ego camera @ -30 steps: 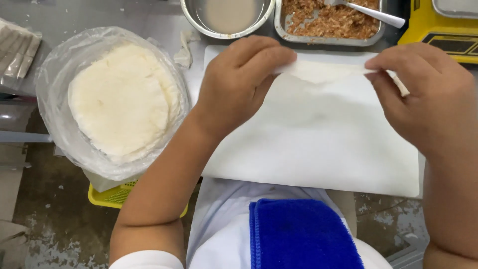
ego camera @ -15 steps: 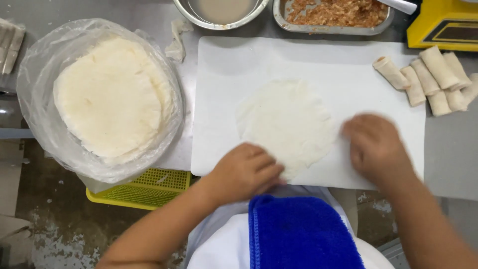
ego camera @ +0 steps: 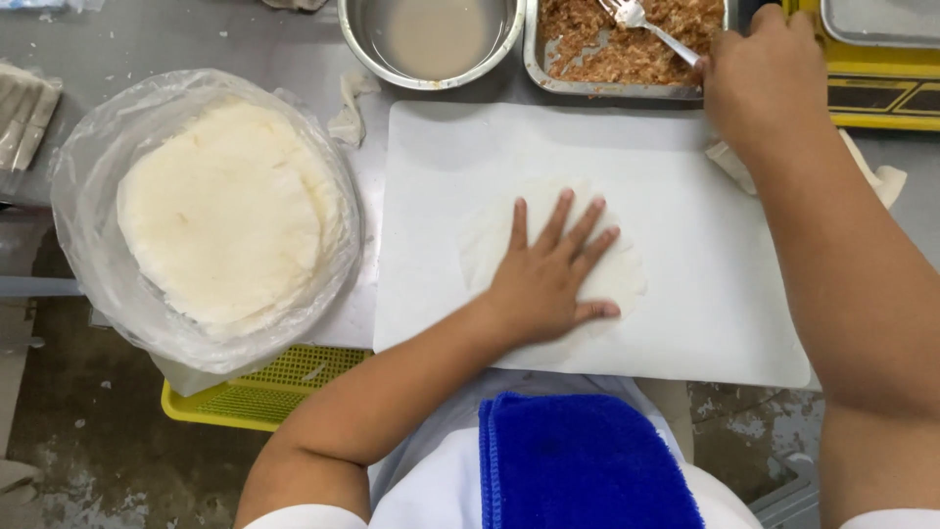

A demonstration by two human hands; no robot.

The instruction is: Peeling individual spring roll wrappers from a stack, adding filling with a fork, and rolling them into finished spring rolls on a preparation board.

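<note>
Left hand (ego camera: 546,279) flat, fingers (ego camera: 561,217) spread wide and released, grasping nothing — only pressing on the thin round pale wrapper sheet (ego camera: 617,274). Wrapper lying at the middle of the white rectangular cutting board (ego camera: 705,323), partly hidden under the palm.

Right hand (ego camera: 764,83) at the far right corner of the board, fingers closed around the handle of the metal fork (ego camera: 654,27). Fork tines resting in the shredded brown filling inside the rectangular steel tray (ego camera: 627,90), just beyond the board.

Beside the tray — a round steel bowl with cloudy beige liquid (ego camera: 431,39). On the left of the board, a stack of round white wrappers in a clear plastic bag (ego camera: 211,216), above a yellow plastic basket (ego camera: 264,387). Near the body, a blue folded towel (ego camera: 583,465).
</note>
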